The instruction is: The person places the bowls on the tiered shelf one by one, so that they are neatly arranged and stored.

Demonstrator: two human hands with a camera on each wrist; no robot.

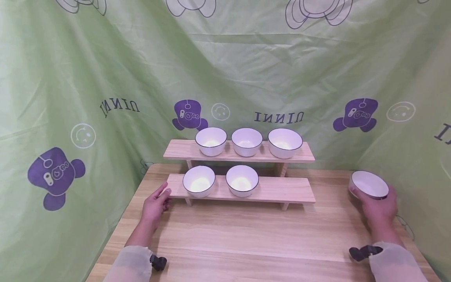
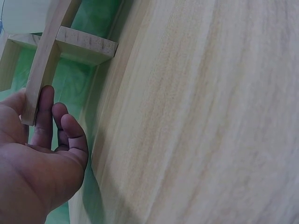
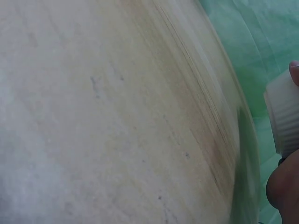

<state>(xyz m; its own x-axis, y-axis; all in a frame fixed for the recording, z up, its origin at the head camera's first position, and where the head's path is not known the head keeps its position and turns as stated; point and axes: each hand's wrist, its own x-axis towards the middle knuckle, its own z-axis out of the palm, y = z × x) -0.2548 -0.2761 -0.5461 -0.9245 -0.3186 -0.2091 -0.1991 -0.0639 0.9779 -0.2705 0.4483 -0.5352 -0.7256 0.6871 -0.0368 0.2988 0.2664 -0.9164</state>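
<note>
My left hand (image 1: 155, 205) is at the left end of the lower board of a two-tier wooden shelf (image 1: 282, 188). In the left wrist view, its thumb and fingers (image 2: 44, 116) pinch the board's end from both faces. Over at the right, my right hand (image 1: 382, 207) grips a white bowl (image 1: 369, 184) with a dark rim, its mouth tilted up. Only that bowl's ribbed side (image 3: 285, 114) and part of the hand show in the right wrist view. Two like bowls, one left (image 1: 199, 181) and one central (image 1: 242, 180), stand on the lower board.
Three more white bowls, left (image 1: 211, 141), middle (image 1: 247, 141) and right (image 1: 285, 142), line the upper board (image 1: 177, 149). Everything stands on a wood-grain table (image 1: 253, 239). Green printed cloth (image 1: 141, 58) hangs behind and on both sides.
</note>
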